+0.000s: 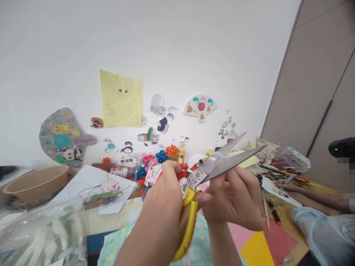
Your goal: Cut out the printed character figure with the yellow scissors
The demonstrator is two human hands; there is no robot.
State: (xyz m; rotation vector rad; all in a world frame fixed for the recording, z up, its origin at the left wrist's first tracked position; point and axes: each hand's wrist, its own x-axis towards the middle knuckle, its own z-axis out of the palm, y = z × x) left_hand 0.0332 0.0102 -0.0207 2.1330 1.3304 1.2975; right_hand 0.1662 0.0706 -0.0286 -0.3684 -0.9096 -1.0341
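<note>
Grey-steel scissors (pixel 198 175) with curved yellow handles are gripped by the left hand (pixel 166 188), blades parted alongside the curled right hand (pixel 237 199), whose hold cannot be told, while no completed cut can be seen.

On the wooden table (pixel 294 218) lie coloured sheets (pixel 279 239) — red, pink, yellow — and a dark pen (pixel 274 211).

One head-worn view, looking forward and down, close behind the yellow-handled scissors (pixel 198 176), facing a white wall (pixel 194 44)
</note>
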